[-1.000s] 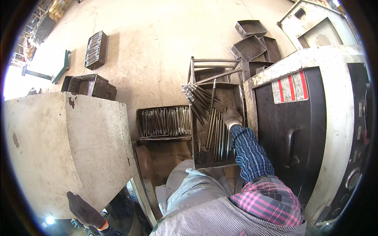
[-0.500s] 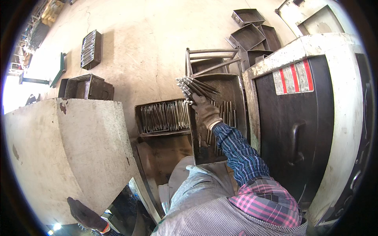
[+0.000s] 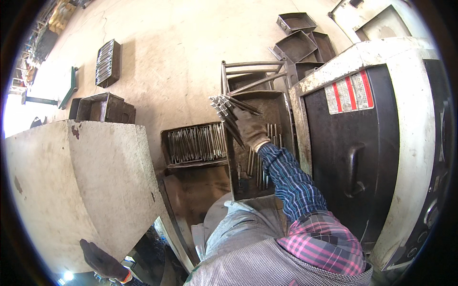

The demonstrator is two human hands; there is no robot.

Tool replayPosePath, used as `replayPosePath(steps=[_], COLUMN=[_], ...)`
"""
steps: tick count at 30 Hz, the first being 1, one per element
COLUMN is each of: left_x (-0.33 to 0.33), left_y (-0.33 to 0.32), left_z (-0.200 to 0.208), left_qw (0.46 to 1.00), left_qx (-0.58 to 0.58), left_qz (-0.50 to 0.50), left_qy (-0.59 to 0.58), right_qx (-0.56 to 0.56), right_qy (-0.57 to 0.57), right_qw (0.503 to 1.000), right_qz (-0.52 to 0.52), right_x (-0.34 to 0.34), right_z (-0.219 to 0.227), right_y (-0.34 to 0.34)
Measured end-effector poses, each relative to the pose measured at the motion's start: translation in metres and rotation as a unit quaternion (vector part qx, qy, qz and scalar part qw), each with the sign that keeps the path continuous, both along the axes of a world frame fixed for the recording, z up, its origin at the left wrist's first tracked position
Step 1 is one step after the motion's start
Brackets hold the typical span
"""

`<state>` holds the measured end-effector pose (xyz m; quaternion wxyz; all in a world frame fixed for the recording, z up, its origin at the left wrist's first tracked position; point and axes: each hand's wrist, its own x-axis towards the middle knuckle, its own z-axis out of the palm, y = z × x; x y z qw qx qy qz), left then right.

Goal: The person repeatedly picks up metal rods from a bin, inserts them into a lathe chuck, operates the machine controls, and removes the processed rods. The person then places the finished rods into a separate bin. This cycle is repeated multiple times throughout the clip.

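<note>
My right hand (image 3: 251, 128), in a brown work glove, is over a deep dark metal tray (image 3: 265, 102) in front of me. Its fingers are closed around steel rods (image 3: 232, 127) with bright, stepped ends; the fingertips are partly hidden. Beside and beyond the hand, more of these rods lie fanned across the tray's left rim, their bright ends pointing left. Further rods (image 3: 260, 171) rest lengthwise in the tray, nearer my body. My left hand (image 3: 101, 260), in a dark glove, lies at the edge of a white worn panel (image 3: 109, 190), fingers stretched out and holding nothing.
Left of the tray stands a bin packed with rods (image 3: 196, 143). A metal frame (image 3: 253, 66) is just beyond the tray, with stacked trays (image 3: 296, 45) behind. A white-framed machine with a black door (image 3: 353, 143) borders the right. Another rod-filled bin (image 3: 108, 63) sits far left.
My right hand has shifted slightly toward me and right. Rods beside its fingers now slant down over the tray's left side. My left hand stays put; the view has shifted slightly.
</note>
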<state>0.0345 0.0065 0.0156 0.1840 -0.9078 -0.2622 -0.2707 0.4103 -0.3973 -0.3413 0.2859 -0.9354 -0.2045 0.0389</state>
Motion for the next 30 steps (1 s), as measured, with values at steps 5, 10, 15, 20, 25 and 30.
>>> replayPosePath(steps=[5,10,15,20,25,30], left_x=[-0.011,-0.007,0.001,0.005,0.009,0.014], left_y=[0.005,0.01,0.006,-0.001,-0.021,-0.006], left_z=[-0.003,-0.002,-0.002,-0.006,0.006,-0.003], left_qw=[1.0,0.999,1.0,0.995,0.998,0.991], left_qx=[-0.011,0.019,0.008,-0.039,-0.036,-0.01], left_qz=[-0.021,-0.031,-0.024,-0.075,-0.042,-0.114], left_qy=[-0.018,0.005,-0.001,-0.049,-0.041,-0.074], right_qx=[-0.204,-0.39,-0.421,-0.346,-0.015,-0.052], right_qy=[0.115,0.298,0.252,0.244,0.306,0.372], right_qw=[0.959,0.864,0.867,0.898,0.907,0.881], right_qz=[-0.163,-0.11,-0.085,-0.123,-0.288,-0.289], right_x=[-0.004,-0.031,-0.037,-0.043,-0.134,-0.219], right_z=[-0.037,-0.088,-0.086,0.016,0.04,-0.056], right_y=[-0.072,-0.121,-0.125,-0.09,-0.103,-0.156])
